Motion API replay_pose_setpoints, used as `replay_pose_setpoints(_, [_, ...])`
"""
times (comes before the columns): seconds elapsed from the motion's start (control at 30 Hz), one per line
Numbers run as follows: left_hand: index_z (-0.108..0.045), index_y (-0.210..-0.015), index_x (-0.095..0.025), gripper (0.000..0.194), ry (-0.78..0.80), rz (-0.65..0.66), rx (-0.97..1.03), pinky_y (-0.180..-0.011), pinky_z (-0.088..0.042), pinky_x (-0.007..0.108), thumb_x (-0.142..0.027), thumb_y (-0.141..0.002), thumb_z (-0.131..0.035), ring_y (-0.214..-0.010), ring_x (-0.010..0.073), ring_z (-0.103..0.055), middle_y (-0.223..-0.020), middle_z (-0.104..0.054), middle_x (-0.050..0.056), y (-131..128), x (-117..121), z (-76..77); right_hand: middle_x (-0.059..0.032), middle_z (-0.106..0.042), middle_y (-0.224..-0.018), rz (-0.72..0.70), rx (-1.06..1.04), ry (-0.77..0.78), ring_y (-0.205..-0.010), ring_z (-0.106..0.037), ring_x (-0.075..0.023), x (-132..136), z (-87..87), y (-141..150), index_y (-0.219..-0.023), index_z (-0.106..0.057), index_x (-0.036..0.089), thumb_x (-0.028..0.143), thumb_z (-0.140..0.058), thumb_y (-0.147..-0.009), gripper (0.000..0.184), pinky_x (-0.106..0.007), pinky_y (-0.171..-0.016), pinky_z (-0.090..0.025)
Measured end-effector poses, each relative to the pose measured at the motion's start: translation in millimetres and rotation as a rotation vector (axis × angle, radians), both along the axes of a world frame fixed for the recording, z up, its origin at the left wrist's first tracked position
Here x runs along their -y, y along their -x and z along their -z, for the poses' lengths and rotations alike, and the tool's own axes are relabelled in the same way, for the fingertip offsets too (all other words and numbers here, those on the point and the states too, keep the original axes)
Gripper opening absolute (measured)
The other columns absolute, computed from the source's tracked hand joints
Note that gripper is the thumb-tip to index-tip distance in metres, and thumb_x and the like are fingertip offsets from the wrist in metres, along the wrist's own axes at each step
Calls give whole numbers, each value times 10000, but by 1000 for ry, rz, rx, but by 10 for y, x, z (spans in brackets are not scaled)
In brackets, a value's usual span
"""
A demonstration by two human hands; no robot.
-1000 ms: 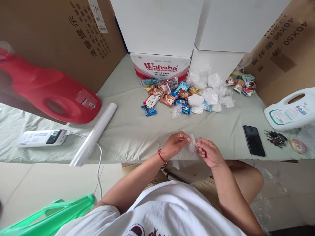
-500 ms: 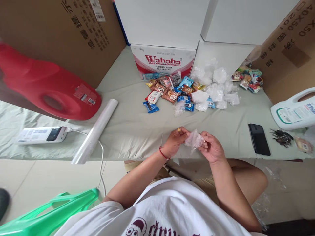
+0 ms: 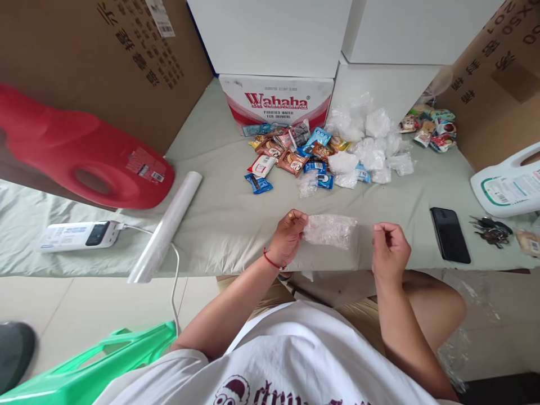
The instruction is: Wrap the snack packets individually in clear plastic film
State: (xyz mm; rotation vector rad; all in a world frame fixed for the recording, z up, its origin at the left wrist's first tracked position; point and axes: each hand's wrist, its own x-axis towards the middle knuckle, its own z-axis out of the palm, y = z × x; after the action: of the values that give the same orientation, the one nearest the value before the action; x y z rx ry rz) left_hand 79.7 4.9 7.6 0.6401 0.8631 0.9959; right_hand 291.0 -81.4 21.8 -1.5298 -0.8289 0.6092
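Observation:
In the head view my left hand (image 3: 289, 236) pinches the left end of a crinkled clear plastic wrap (image 3: 330, 232). The wrap is spread out flat just above the near edge of the table. To its right, my right hand (image 3: 390, 250) is closed with thumb and fingers together, a small gap away from the wrap's visible edge. Whether anything thin is between those fingers I cannot make out. Beyond both hands lies a pile of small packaged snacks (image 3: 292, 162), with a heap of crumpled clear plastic pieces (image 3: 371, 152) at its right.
A roll of clear film (image 3: 166, 225), a power bank (image 3: 80, 234) with a white cable and a red jug (image 3: 84, 152) are on the left. A black phone (image 3: 450, 235), keys (image 3: 493, 230) and a white bottle (image 3: 508, 183) lie right. Boxes (image 3: 276, 101) stand behind.
The plastic wrap, bunched between both hands before, is now spread out wide. My right hand has moved right, apart from the wrap; my left hand has shifted slightly left and keeps hold.

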Motion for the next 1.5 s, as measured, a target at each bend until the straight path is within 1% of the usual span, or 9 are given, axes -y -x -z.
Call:
replay_pose_setpoints(0.1, [-566,-807,-206,458,2,28,-21,-571,-347,230,-496,-695,-901,-607,84,-452,-695,-510,-70,-60,24,15,-40,-659,-1022,-263,475,-100,-866,-584,-193,21,-60,204,-1062,-727,300,327,-743,-916,149,-348,-819,-500])
replay_pose_setpoints(0.17, [-569,-815,-204,477,-1,72,-1,-588,-371,236,-518,-689,-905,-610,89,-466,-686,-522,-70,-89,46,3,-64,-677,-1130,-498,573,-92,-1000,-636,-236,-46,-20,324,-1157,-736,333,322,-750,-905,252,-379,-902,-524])
replay_pose_setpoints(0.23, [-561,-822,-201,503,-6,94,33,-624,-410,242,-546,-696,-905,-635,94,-495,-698,-545,-65,-96,72,-13,-71,-695,-1107,-566,572,-70,-1000,-661,-236,-133,68,408,-1164,-736,329,319,-687,-948,222,-371,-886,-537])
replay_pose_setpoints(0.5, [-707,-899,-167,487,-77,127,-92,-834,-466,295,-444,-607,-982,-865,153,-619,-907,-700,15,33,185,106,-27,-702,-890,-366,426,61,-617,-545,-134,-194,195,526,-1024,-746,257,394,-650,-968,176,-292,-669,-470])
replay_pose_setpoints(0.67, [-734,-814,-166,395,-73,199,-149,-775,-450,295,-452,-643,-947,-752,138,-586,-782,-687,0,41,188,158,-3,-676,-739,-430,61,192,-588,-511,-136,-207,204,466,-948,-773,247,506,-717,-898,270,-266,-573,-406])
replay_pose_setpoints(0.83, [-660,-807,-175,456,39,154,-43,-744,-492,277,-477,-630,-952,-747,123,-589,-779,-633,-17,117,140,158,35,-558,-642,-327,-245,222,-512,-345,-94,-244,200,273,-781,-696,223,558,-799,-798,351,-249,-470,-258])
replay_pose_setpoints(1.03, [-605,-850,-179,526,78,149,-6,-743,-535,275,-514,-638,-950,-792,133,-636,-825,-656,-5,178,136,154,-2,-635,-842,-458,118,89,-721,-521,-148,-114,78,370,-933,-711,259,442,-801,-855,219,-280,-683,-450])
replay_pose_setpoints(1.17, [-601,-841,-175,520,65,122,-5,-730,-537,263,-508,-643,-949,-749,107,-598,-786,-619,-33,148,142,151,-32,-681,-902,-525,384,89,-784,-560,-183,-97,143,536,-917,-726,276,364,-756,-898,95,-316,-741,-469])
replay_pose_setpoints(1.5, [-601,-910,-176,551,70,130,-7,-737,-523,266,-441,-608,-977,-775,122,-633,-832,-667,-19,85,213,157,-22,-654,-840,-502,284,192,-701,-533,-153,-153,261,601,-869,-670,231,437,-634,-967,231,-280,-667,-432])
